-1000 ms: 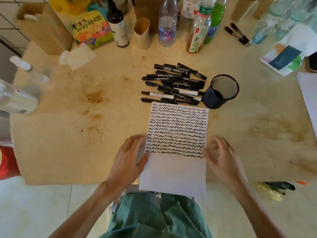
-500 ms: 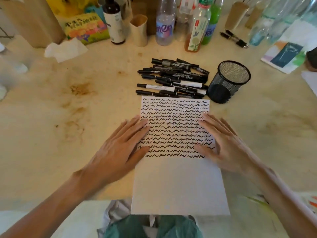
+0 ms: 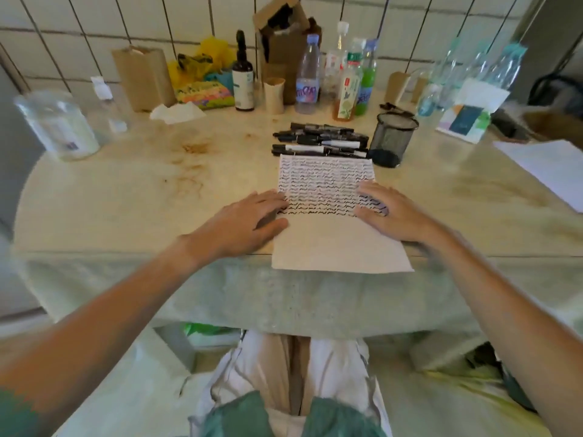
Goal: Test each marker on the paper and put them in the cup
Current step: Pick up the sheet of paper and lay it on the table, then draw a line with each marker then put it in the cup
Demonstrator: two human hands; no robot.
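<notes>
A white sheet of paper (image 3: 334, 244) lies on the table, its near end hanging over the table's front edge. Rows of black squiggles cover its far half. My left hand (image 3: 243, 223) lies flat on the paper's left edge, fingers spread, holding nothing. My right hand (image 3: 391, 211) lies flat on the right side of the paper, also with nothing in it. Beyond the sheet lies a pile of several black markers (image 3: 318, 140). A black mesh cup (image 3: 391, 138) stands to the right of the pile.
Bottles (image 3: 306, 77), brown paper bags (image 3: 143, 77), a dark dropper bottle (image 3: 243, 74) and a crumpled tissue (image 3: 176, 113) line the back by the tiled wall. A clear jar (image 3: 60, 124) stands far left. More white paper (image 3: 549, 168) lies at right.
Both hands slid forward from the paper's lower edges and now lie flat on the squiggled part. The camera tilted up, so the wall came into view.
</notes>
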